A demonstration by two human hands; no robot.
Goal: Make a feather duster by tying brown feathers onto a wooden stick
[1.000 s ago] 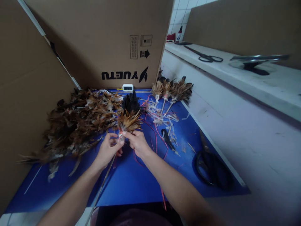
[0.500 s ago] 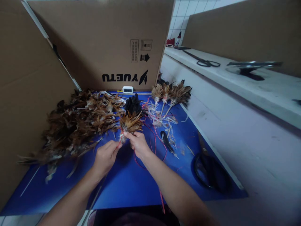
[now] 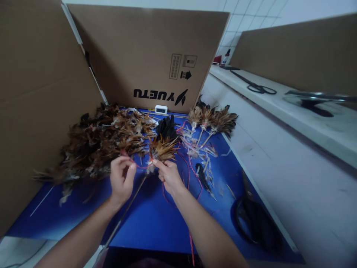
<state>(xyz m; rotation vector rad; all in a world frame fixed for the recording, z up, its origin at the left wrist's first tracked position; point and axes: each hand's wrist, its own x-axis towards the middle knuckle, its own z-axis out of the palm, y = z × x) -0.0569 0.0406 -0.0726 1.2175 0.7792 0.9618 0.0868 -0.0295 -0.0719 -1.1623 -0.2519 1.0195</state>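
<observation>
A feather duster (image 3: pixel 161 149) with brown and black feathers lies over the blue tabletop, its thin stick (image 3: pixel 124 216) slanting down toward me. My right hand (image 3: pixel 169 174) is closed, pinching the bound base of the feathers between thumb and fingers. Red string (image 3: pixel 141 167) runs from that base leftward to my left hand (image 3: pixel 122 178). The left fingers are curled around the string, with the thumb standing a little apart. A blurred bit of the string shows above those fingers.
A large pile of brown feathers (image 3: pixel 103 139) covers the table's left. Finished-looking feather bundles (image 3: pixel 216 121) lie at the back right, near tangled pink string (image 3: pixel 192 171). Big black scissors (image 3: pixel 252 216) rest at the right edge. Cardboard (image 3: pixel 145 48) walls the back; a ledge (image 3: pixel 279 98) runs along the right.
My left hand has moved away from the feather base to the left, drawing the red string out. My right hand keeps its pinch. The whole view has shifted slightly.
</observation>
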